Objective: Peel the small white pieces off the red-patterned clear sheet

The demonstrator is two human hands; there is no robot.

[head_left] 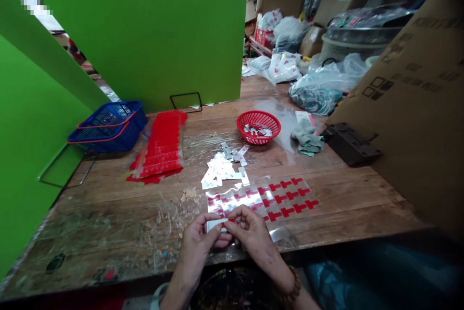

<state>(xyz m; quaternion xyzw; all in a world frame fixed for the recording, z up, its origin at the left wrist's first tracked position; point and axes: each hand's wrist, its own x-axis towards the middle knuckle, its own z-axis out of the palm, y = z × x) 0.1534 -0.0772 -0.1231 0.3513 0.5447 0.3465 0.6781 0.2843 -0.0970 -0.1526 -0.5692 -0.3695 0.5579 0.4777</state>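
My left hand [197, 235] is closed on a small flat white plate [213, 224], pinched between thumb and fingers near the table's front edge. The fingers of my right hand [253, 230] are pinched on a small red sticker [229, 223] at the plate's right end. Just beyond my hands lies a clear sheet with rows of red T-shaped stickers [287, 199], partly covered by the hands and by glare. Past it is a loose pile of silvery-white plates [219, 169], some overlapping.
A red plastic basket [277, 129] holds small pieces. To the left lie a stack of red sheets [164, 143] and a blue basket [126, 126]. A grey cloth [307, 136] and a dark metal block [351, 143] sit at right. Green panels [174, 30] and cardboard [416, 131] flank the table.
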